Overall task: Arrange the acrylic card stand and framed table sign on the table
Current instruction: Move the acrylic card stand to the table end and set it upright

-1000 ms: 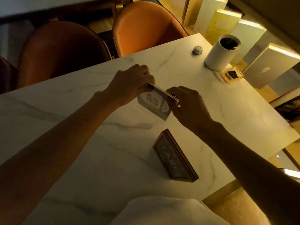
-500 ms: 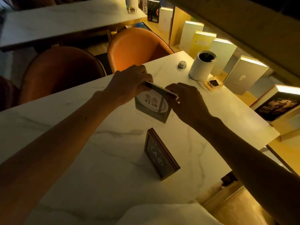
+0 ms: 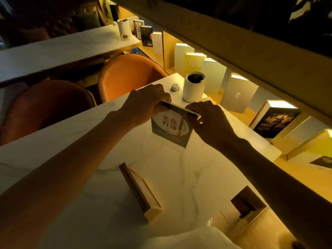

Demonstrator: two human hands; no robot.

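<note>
Acrylic card stand (image 3: 170,129) gripped by both hands (white cylinder (image 3: 194,87) behind, framed table sign (image 3: 142,193) nearer).

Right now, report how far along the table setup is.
Done: nothing looks finally placed. In hand: the left hand and right hand pinch the top edge of the card stand, held upright mid-table, its base at or near the table. Left: release the stand, then position the framed sign, which sits untouched nearer the person, its face not visible from here.

Head camera looks steeply down, close over the marble table (image 3: 75,133).
</note>
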